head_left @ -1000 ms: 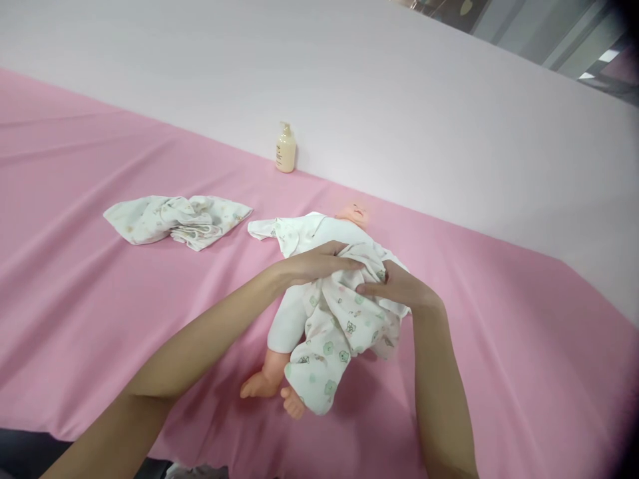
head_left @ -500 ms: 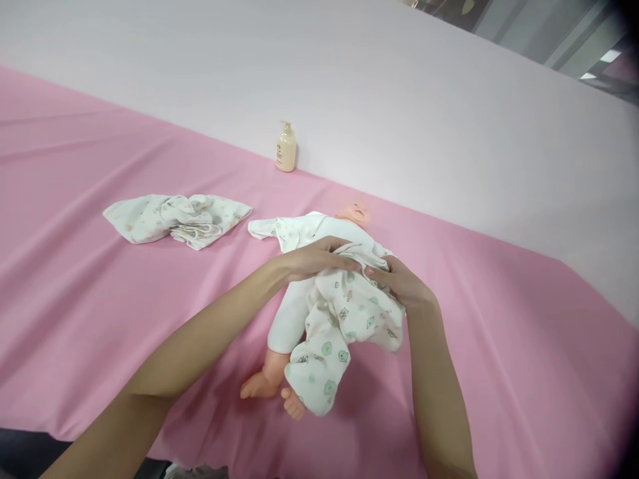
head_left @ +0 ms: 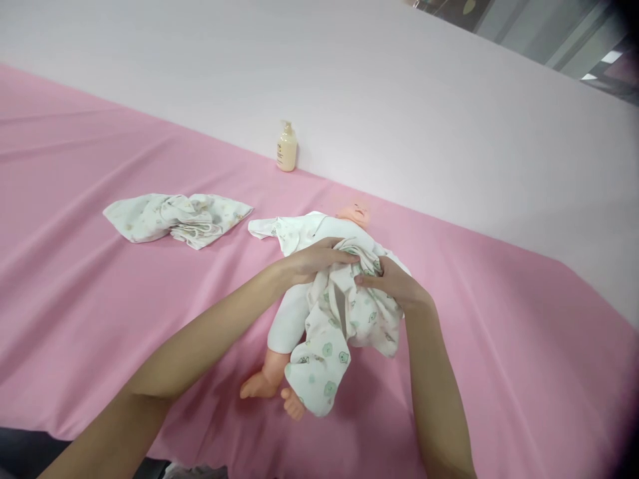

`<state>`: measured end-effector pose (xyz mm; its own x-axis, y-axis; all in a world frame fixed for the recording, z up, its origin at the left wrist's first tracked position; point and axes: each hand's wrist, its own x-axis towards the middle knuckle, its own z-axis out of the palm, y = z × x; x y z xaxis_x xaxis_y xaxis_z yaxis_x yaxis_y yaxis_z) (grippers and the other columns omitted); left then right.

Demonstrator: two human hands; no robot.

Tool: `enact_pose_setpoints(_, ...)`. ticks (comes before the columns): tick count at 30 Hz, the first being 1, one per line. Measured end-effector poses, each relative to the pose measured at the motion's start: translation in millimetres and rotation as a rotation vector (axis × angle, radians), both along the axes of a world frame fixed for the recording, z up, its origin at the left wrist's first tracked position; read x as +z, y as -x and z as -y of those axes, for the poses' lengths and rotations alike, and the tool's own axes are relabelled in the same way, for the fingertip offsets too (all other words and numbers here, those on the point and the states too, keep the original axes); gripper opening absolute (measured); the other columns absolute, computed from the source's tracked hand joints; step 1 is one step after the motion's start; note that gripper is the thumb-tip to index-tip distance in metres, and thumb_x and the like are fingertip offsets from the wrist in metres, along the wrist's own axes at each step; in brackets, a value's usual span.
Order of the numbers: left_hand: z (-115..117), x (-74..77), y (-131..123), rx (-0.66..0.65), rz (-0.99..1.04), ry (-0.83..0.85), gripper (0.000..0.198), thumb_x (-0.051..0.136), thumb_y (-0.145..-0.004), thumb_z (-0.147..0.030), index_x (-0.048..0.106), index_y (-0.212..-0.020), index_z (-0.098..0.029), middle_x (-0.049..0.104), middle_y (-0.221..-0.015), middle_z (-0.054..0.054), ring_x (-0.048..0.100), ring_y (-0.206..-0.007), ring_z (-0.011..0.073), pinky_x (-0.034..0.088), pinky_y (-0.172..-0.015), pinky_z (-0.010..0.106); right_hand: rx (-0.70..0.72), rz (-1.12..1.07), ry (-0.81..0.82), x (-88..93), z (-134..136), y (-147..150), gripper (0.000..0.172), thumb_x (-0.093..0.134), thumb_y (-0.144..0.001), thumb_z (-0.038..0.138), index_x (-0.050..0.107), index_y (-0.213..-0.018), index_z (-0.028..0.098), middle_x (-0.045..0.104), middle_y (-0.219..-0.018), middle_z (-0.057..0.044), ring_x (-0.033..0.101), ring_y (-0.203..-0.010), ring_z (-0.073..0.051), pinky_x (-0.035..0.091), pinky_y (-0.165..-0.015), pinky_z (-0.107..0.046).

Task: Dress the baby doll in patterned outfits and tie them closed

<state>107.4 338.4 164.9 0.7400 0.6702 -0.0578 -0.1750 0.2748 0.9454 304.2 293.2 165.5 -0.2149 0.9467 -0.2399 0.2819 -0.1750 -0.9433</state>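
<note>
A baby doll (head_left: 292,313) lies on its back, its head toward the wall and its bare feet toward me. It wears a white top whose sleeve stretches out to the left. Bunched over its belly and one leg is a white baby garment (head_left: 324,352) with green animal prints. My left hand (head_left: 319,258) grips the gathered cloth from the left, thumb and fingers closed on it. From the right, my right hand (head_left: 394,283) pinches the same garment. Folds of cloth hide some fingertips of both hands.
A crumpled white printed cloth (head_left: 180,219) lies left of the doll. A cream pump bottle (head_left: 286,148) stands at the back against the white wall (head_left: 399,120). Pink fabric (head_left: 124,299) covers the table, with a few wrinkles.
My right hand has shifted slightly left and down with the cloth. The garment's right part has bunched up, and a dark gap shows between its folds. The left hand has barely moved.
</note>
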Motion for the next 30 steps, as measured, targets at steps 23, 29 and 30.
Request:
enact_pose_setpoints(23,-13,-5.4,10,-0.122,-0.250,-0.179,0.040,0.055,-0.053,-0.001,0.064,-0.090,-0.015,0.064,-0.081,0.000,0.061,-0.074,0.0154,0.047,-0.058,0.021,0.091,-0.090,-0.004,1.8,-1,3,0.033,0.069,-0.076,0.037,0.067,-0.104,0.021,0.068,-0.104,-0.004,0.062,-0.097,-0.021,0.049,-0.079,-0.030)
enact_pose_setpoints(29,-14,-2.4,13,-0.169,-0.066,-0.074,0.033,0.061,-0.061,-0.003,0.062,-0.092,-0.015,0.066,-0.087,0.003,0.064,-0.081,0.0155,0.050,-0.067,0.022,0.004,-0.317,0.025,-14.2,-3,7,0.040,0.074,-0.070,0.040,0.066,-0.106,0.024,0.069,-0.101,-0.004,0.065,-0.088,-0.021,0.052,-0.073,-0.030)
enact_pose_setpoints(30,-14,-1.9,14,-0.150,-0.039,-0.064,0.030,0.062,-0.064,-0.005,0.062,-0.092,-0.015,0.066,-0.088,0.003,0.064,-0.083,0.0160,0.051,-0.070,0.024,0.052,-0.287,0.046,-14.4,-2,8,0.043,0.075,-0.069,0.040,0.065,-0.107,0.024,0.069,-0.101,-0.004,0.066,-0.087,-0.021,0.052,-0.073,-0.030)
